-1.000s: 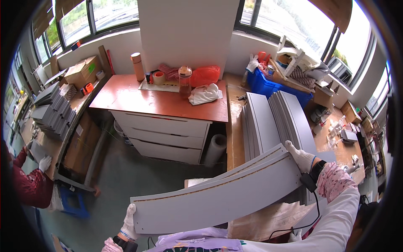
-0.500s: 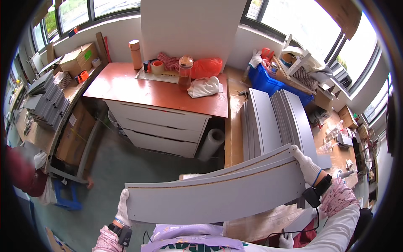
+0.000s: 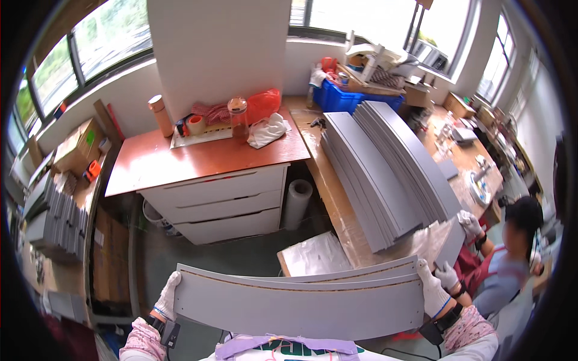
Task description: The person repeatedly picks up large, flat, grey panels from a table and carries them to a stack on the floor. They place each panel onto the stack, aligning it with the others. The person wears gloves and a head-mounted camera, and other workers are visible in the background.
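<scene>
Two long grey boards (image 3: 295, 307), one lying behind the other, are held level across the front of my body. Along the top edge of each runs a thin brown groove, and small holes dot the ends. My left hand (image 3: 167, 297), in a white knit glove, grips the left end with the thumb on the near face. At the right end my right hand (image 3: 431, 290), gloved the same way, is closed round the boards' upper corner. The fingers behind the boards are hidden. Beyond them, stacks of similar grey boards (image 3: 376, 174) stand on edge on a workbench (image 3: 316, 157).
At the right, a co-worker (image 3: 503, 265) in white gloves works close to the bench end. A white drawer cabinet (image 3: 223, 204) with a reddish-brown top stands ahead. Below the bench are a plastic-covered package (image 3: 316, 253) and a wrapped roll (image 3: 297, 201). More grey panels (image 3: 57, 222) sit left.
My view has turned to the right. The boards have come away from the stacks and now hang more level, lower and closer to me. The co-worker at the right now shows plainly.
</scene>
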The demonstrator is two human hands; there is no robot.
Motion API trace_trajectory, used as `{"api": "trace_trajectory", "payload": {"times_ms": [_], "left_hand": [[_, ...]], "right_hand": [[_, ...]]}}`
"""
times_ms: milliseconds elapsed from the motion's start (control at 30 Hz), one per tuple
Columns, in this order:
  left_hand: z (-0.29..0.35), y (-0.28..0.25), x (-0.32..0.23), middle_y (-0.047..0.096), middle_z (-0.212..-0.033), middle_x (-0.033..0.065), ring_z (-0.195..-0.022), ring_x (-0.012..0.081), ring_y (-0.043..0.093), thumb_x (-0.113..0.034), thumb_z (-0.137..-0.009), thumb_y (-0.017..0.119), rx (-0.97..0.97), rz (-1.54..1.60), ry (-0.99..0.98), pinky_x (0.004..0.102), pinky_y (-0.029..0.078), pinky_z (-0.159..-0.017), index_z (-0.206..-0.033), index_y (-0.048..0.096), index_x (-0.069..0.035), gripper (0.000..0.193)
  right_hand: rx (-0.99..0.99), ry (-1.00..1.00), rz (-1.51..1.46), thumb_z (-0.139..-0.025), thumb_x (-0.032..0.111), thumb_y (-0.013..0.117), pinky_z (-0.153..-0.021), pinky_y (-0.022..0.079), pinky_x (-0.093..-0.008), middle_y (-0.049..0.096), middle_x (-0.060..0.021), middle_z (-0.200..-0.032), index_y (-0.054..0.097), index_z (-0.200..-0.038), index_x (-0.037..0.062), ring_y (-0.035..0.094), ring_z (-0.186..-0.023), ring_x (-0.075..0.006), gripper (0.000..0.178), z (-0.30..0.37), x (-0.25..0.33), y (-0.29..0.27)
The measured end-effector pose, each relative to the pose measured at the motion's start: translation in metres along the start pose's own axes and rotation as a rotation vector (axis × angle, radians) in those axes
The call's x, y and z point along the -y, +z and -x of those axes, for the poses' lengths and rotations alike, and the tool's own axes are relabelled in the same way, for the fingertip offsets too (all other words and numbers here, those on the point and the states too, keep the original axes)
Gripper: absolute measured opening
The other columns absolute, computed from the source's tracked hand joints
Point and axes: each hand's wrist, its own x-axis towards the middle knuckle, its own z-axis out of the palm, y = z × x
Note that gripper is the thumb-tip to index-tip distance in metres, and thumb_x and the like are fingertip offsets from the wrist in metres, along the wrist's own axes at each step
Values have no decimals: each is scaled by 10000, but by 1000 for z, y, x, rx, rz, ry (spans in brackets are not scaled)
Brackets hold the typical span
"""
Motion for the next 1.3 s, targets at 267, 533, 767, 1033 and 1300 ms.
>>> {"api": "trace_trajectory", "payload": {"times_ms": [267,533,767,1033,1300], "left_hand": [[-12,-23,-73,613,-1091,103,-932,192,614,-554,-841,592,208,-409,-104,352,523,-804,-1240,529,-75,627],[-26,51,-43,586,-1053,4,-930,122,574,-398,-920,547,572,-623,-76,293,488,-824,-1211,540,-111,408],[68,159,45,554,-1080,11,-978,112,534,-452,-938,502,1041,-872,52,292,470,-869,-1173,539,-100,425],[218,266,233,590,-1123,55,-988,167,565,-492,-921,516,1402,-963,-227,308,486,-854,-1190,550,-94,481],[370,353,397,616,-1079,74,-959,198,600,-513,-911,517,1609,-1130,-452,328,510,-838,-1169,555,-66,518]], "right_hand": [[-335,-2,-136,-949,560,401,-906,474,-314,602,-102,-1184,527,-1274,8,586,-1035,-180,653,162,-137,55],[-843,18,-310,-957,505,431,-977,421,-314,582,-137,-1228,505,-1281,-37,533,-1139,-200,635,324,-290,69],[-1100,3,-168,-1015,188,362,-1089,324,-305,464,-123,-1397,441,-1354,12,415,-1312,-213,389,496,-396,97],[-1525,-2,-573,-1003,279,423,-1064,349,-293,473,-123,-1386,392,-1390,27,462,-1270,-213,463,643,-536,133],[-1625,361,-696,-990,423,403,-1008,394,-323,483,-225,-1333,385,-1367,2,529,-1188,-280,565,711,-590,104]]}}
